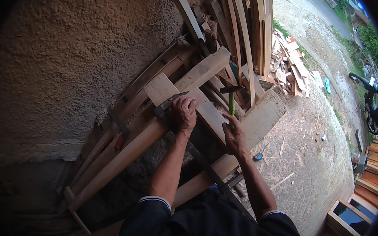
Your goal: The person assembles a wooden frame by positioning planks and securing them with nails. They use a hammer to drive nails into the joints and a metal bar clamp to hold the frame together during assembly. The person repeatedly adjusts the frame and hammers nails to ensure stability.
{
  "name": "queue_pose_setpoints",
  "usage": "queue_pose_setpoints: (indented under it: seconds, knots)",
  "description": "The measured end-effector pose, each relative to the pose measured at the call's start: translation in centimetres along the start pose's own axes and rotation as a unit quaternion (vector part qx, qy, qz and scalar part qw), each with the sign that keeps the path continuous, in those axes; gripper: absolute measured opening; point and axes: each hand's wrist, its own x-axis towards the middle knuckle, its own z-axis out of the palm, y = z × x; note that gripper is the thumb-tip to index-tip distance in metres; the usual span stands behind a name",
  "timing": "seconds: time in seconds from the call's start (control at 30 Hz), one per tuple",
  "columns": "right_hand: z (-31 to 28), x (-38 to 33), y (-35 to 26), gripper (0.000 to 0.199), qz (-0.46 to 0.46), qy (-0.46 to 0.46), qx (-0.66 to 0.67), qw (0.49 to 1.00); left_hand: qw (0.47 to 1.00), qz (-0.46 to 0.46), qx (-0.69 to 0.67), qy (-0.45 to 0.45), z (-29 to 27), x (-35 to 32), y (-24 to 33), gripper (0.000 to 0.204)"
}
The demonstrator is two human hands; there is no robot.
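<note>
A hammer with a dark head and a green handle stands head-up in my right hand, whose fingers are closed around the lower handle. Beneath it lies a pale wooden crosspiece of a frame. My left hand is curled over the dark metal jaw of a bar clamp, at the corner where the crosspiece meets a long rail. The clamp's bar runs diagonally down toward my body, over a second rail. My palms and fingertips are partly hidden.
Planks and strips lean against the rough wall. A wide board lies right of the frame. Offcuts are heaped on the ground, with a blue tool nearer. A motorcycle and wooden frames stand at right.
</note>
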Motion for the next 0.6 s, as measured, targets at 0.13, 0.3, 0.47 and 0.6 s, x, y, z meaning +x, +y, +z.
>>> queue_pose_setpoints:
  seconds: [0.13, 0.3, 0.47, 0.6]
  knots:
    - [-0.5, -0.8, -0.6, 0.038, -0.033, -0.002, -0.017, 0.999, 1.000, -0.011, 0.004, -0.012, 0.2, 0.0, -0.1, 0.013]
    - [-0.9, -1.0, -1.7, 0.040, 0.006, -0.053, -0.032, 0.998, 1.000, -0.009, 0.007, -0.012, 0.0, 0.1, 0.1, 0.013]
    - [-0.6, -0.5, -1.6, 0.048, -0.059, -0.076, -0.075, 0.993, 0.999, -0.026, 0.001, -0.023, -0.3, 0.2, 0.4, 0.013]
    - [0.1, 0.0, -1.4, 0.061, -0.162, -0.067, -0.129, 0.976, 0.999, -0.013, 0.019, -0.022, -0.5, 0.2, 0.7, 0.012]
